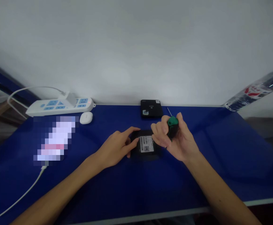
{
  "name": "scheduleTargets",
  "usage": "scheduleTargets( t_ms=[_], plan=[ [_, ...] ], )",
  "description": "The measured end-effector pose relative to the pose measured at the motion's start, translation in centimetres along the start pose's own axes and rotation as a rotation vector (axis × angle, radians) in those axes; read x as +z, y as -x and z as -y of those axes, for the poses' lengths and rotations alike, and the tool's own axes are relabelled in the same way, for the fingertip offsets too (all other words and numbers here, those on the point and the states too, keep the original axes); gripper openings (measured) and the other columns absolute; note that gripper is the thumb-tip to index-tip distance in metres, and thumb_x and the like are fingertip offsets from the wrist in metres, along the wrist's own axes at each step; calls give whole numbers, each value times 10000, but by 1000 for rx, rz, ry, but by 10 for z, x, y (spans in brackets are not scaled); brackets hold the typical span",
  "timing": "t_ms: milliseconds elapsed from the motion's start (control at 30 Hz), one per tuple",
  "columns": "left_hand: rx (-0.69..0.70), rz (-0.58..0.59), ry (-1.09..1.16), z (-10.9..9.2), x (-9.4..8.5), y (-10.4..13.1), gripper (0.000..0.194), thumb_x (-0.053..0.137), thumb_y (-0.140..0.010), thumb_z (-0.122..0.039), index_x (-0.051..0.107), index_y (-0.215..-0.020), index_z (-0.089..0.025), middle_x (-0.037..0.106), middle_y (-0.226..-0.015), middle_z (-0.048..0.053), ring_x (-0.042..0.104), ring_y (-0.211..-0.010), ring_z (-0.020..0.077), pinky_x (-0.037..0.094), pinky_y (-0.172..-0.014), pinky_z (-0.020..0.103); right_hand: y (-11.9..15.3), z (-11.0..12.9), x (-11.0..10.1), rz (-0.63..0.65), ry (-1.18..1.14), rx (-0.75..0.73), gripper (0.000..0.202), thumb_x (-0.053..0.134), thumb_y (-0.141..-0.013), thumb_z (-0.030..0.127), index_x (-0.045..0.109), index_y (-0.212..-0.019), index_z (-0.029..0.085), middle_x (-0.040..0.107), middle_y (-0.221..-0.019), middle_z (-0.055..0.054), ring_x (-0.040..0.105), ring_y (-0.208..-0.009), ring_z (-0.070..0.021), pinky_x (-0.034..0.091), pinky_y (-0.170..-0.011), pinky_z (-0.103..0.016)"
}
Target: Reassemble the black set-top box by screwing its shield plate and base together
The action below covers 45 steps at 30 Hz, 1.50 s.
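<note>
A flat black device (134, 136) with a white barcode label (146, 144) lies on the blue table in front of me. My left hand (117, 147) grips its left side, the thumb near the label and the index finger along the far edge. In my right hand (177, 137), closed fingers wrap a screwdriver (173, 122) with a green and black handle, over the device's right side. The handle's green end faces me. Just beyond the fist shows a thin metal shaft (169, 111); whether it belongs to this screwdriver I cannot tell. My right hand hides the device's right edge.
Another black box (151, 108) sits by the wall. At left are a white power strip (59, 106) with a plugged-in charger (70, 99), a white earbud case (86, 117) and a blurred-out phone (58, 137) on a cable (23, 196). A plastic-wrapped bottle (256, 90) is at right.
</note>
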<state>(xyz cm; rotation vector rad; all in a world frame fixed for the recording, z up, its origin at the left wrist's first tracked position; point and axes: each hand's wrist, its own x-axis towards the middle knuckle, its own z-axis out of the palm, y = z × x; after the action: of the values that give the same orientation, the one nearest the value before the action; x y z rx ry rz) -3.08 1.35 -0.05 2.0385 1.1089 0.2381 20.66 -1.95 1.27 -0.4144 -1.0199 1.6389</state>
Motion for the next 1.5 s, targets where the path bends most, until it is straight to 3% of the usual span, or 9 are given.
scheduleTargets(
  t_ms=[167, 367, 600, 733, 833, 1000, 1167, 1333, 1500],
  plan=[
    [-14, 11, -6, -1, -1, 0, 463, 475, -1146, -499, 556, -1541, -272, 753, -651, -51, 755, -658, 211, 498, -667, 304, -3, 7, 3, -186, -7, -52, 648, 643, -1045, 745, 652, -677, 212, 376, -755, 6, 303, -639, -163, 326, -504, -265],
    [0, -8, -11, -1, 0, 0, 465, 474, -1147, -493, 564, -1542, -264, 749, -645, -51, 736, -622, 205, 476, -645, 305, -5, 8, -9, -317, -61, -102, 548, 672, -1059, 696, 701, -798, 216, 326, -728, 33, 336, -625, -143, 416, -554, -240],
    [-9, -12, -16, 0, 1, 0, 457, 482, -1146, -497, 557, -1546, -291, 744, -637, -68, 741, -638, 199, 481, -673, 312, -9, 14, -28, -476, -130, -244, 388, 855, -938, 621, 750, -930, 248, 495, -722, 40, 521, -690, -143, 518, -659, -256],
    [-15, -11, -24, 1, 1, -1, 450, 479, -1148, -494, 553, -1547, -299, 743, -634, -74, 739, -642, 197, 476, -669, 313, -6, 19, -28, -469, -34, -254, 194, 843, -888, 405, 718, -884, 256, 608, -812, 7, 592, -787, -170, 522, -707, -287],
    [-9, -16, -24, 1, 1, -1, 439, 477, -1149, -490, 558, -1540, -307, 739, -627, -81, 737, -641, 189, 484, -690, 312, -5, 20, -27, -436, 74, -186, 113, 753, -882, 367, 718, -933, 272, 683, -890, -24, 612, -825, -207, 524, -742, -331],
    [-3, -18, -31, 2, 1, -2, 434, 483, -1148, -492, 557, -1534, -307, 736, -619, -86, 720, -611, 183, 479, -681, 313, -6, 19, -27, -385, 167, -61, 355, 691, -908, 334, 711, -1256, 268, 754, -983, -52, 603, -782, -213, 498, -714, -345],
    [-10, -13, -35, 1, 2, -1, 435, 487, -1148, -491, 552, -1537, -310, 744, -635, -83, 721, -617, 185, 477, -676, 313, -10, 13, -34, -444, 209, 17, 327, 619, -969, 413, 723, -1228, 242, 658, -893, -35, 518, -651, -176, 443, -598, -325],
    [-10, -16, -42, 1, 2, 0, 445, 477, -1148, -494, 553, -1542, -301, 738, -633, -78, 727, -631, 199, 479, -687, 323, -11, 10, -49, -587, 272, -82, 350, 608, -1071, 524, 766, -1032, 214, 458, -719, 25, 351, -525, -130, 327, -476, -291],
    [-2, -11, -35, 2, 2, -1, 444, 475, -1149, -482, 551, -1540, -286, 742, -642, -72, 744, -660, 205, 489, -714, 330, -9, 16, -55, -632, 403, -186, 282, 704, -1050, 490, 766, -1128, 226, 439, -665, 53, 317, -485, -110, 275, -436, -262]
  ],
)
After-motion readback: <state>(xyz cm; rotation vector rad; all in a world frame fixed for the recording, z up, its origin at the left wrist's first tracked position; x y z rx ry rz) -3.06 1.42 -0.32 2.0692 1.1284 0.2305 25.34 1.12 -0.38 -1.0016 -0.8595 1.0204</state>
